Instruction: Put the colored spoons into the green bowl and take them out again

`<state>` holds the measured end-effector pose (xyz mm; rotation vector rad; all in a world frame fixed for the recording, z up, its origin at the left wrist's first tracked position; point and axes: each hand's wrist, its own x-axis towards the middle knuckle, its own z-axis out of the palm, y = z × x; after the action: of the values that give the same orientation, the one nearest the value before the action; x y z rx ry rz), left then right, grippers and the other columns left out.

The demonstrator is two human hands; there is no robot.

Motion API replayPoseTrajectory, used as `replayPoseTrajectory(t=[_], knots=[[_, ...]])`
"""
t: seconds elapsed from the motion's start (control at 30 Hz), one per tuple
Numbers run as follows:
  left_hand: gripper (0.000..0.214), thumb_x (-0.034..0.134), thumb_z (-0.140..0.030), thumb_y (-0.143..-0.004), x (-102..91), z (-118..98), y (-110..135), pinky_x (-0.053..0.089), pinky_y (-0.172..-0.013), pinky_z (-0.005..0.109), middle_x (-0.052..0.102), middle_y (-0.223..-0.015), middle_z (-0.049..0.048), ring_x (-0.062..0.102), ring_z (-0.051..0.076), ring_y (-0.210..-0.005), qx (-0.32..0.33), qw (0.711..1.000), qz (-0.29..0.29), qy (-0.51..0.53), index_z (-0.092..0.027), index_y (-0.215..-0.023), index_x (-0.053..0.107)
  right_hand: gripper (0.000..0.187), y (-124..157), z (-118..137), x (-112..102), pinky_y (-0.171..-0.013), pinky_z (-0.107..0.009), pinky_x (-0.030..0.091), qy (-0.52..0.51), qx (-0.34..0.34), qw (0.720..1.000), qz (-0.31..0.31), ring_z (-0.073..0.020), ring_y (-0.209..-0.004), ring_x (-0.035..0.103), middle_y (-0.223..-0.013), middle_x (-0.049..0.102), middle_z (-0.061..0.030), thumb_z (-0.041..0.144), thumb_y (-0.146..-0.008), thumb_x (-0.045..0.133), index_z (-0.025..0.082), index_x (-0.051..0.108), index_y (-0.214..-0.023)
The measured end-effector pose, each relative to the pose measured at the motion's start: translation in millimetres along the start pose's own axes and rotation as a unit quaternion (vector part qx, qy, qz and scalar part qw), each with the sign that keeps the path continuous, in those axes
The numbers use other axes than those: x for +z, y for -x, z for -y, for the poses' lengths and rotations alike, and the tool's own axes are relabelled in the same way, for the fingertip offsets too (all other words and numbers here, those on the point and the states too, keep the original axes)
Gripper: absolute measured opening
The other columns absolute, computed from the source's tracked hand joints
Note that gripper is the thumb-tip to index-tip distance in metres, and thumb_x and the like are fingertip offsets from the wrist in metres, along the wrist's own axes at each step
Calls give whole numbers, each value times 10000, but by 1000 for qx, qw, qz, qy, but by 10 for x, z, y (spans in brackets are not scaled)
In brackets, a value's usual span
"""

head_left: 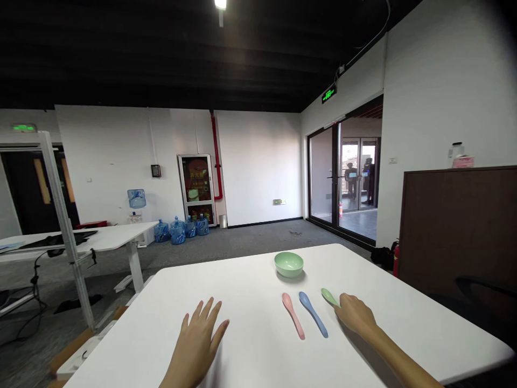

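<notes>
Your left hand point(196, 345): flat, fingers spread on white table point(258, 345), holding nothing | your right hand point(355, 315): resting against green spoon point(329, 296), handle hidden, grip unclear | blue spoon point(313, 314), pink spoon point(293, 315): just left of it, laid parallel, within easy reach | green bowl point(288, 264): ahead of it

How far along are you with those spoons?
Nothing looks done yet: no spoon shows in the green bowl. In hand: the right hand touches the green spoon, which lies on the table. Left: the pink spoon and blue spoon lie untouched beside it, and the open left hand rests on the table, holding nothing.
</notes>
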<state>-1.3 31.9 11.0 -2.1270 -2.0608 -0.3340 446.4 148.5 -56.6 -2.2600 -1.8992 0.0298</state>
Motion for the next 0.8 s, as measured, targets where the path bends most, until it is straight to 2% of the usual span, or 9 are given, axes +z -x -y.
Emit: replayPoseTrajectory(t=[0.33, 0.47, 0.6, 0.7, 0.8], knots=[[580, 358, -510, -1033, 26, 14, 0, 366, -1231, 623, 465, -1658, 91, 366, 356, -1557, 2, 1000, -7, 3, -266, -1537, 511, 281, 47, 11, -19, -678, -350, 401, 2, 3, 1000, 14, -315, -976, 721, -1092, 741, -178, 276, -983, 439, 142, 685, -1008], [583, 364, -515, -1028, 39, 23, -4, 365, -1230, 630, 475, -1651, 93, 376, 357, -1553, 3, 1000, -13, 9, -266, -1532, 517, 305, 70, 42, -98, -677, -351, 399, 3, 4, 1000, 6, -314, -971, 719, -1081, 743, -178, 327, -1001, 440, 146, 686, -1000], [589, 349, -511, -1027, 25, 15, -2, 356, -1234, 629, 466, -1656, 83, 370, 356, -1556, 2, 1000, -7, 9, -264, -1537, 511, 413, 103, 120, -234, -689, -347, 413, -14, -5, 1000, -16, -299, -935, 718, -1043, 750, -170, 412, -1042, 370, 159, 692, -990], [590, 345, -509, -1027, 11, 6, -3, 354, -1235, 628, 462, -1659, 81, 365, 357, -1558, 0, 1000, -4, 5, -264, -1538, 510, 482, 158, 226, -336, -750, -352, 458, -44, -32, 997, -52, -296, -989, 718, -1124, 750, -170, 457, -1053, 322, 163, 701, -1099], [587, 347, -509, -1029, 3, 5, -4, 362, -1230, 627, 469, -1655, 86, 374, 360, -1554, 2, 1000, -10, 0, -264, -1536, 513, 544, 247, 357, -398, -940, -386, 494, -89, -74, 990, -79, -311, -1213, 668, -1373, 683, -177, 496, -1040, 345, 159, 652, -1338]])
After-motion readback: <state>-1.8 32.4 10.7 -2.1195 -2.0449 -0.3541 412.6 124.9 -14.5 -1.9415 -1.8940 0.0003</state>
